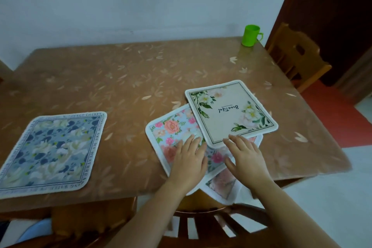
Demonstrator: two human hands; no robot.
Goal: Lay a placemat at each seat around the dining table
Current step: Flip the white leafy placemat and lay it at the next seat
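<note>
A blue floral placemat (53, 152) lies flat at the near left of the brown dining table (128, 78). Near the table's front right sits a loose stack. A cream placemat (231, 112) with green leaves lies on top, over a pink-rose placemat (171, 129). A third mat (222, 184) hangs over the table's front edge beneath them. My left hand (189, 161) rests flat on the pink-rose mat, fingers spread. My right hand (246, 157) lies flat with its fingertips on the cream mat's near edge.
A green plastic cup (251, 35) stands at the far right corner of the table. One wooden chair (298, 56) is at the right side, and another chair back (211, 221) is just below my hands. A wall runs behind the table.
</note>
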